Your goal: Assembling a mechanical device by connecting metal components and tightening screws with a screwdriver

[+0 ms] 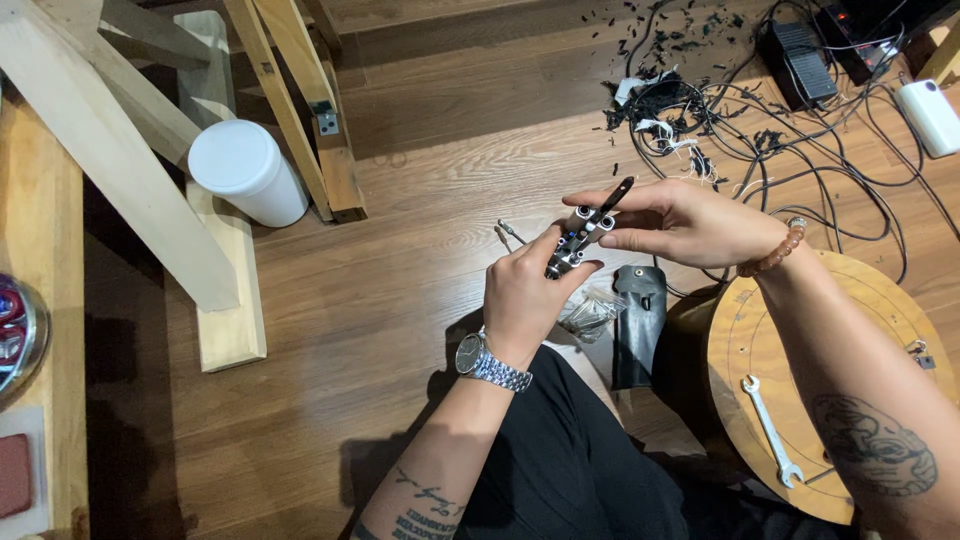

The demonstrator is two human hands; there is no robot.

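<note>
My left hand [525, 295], with a metal watch at the wrist, grips the lower end of a folding multi-tool [585, 232] of dark metal with silver rivets. My right hand [685, 222], with a bead bracelet at the wrist, pinches the tool's upper end, where a thin dark blade sticks up. Both hands hold it above the wooden floor, over my knee. A black leather pouch [640, 320] and a crumpled clear plastic wrapper [592, 314] lie on the floor right below the hands. A small metal bit [512, 234] lies just left of the tool.
A round wooden stool [860, 330] at the right carries a silver wrench [770, 428]. Tangled black cables [760, 130], power adapters and black scraps fill the floor at top right. A white cylinder container [245, 170] stands among wooden frame legs [110, 150] at the left.
</note>
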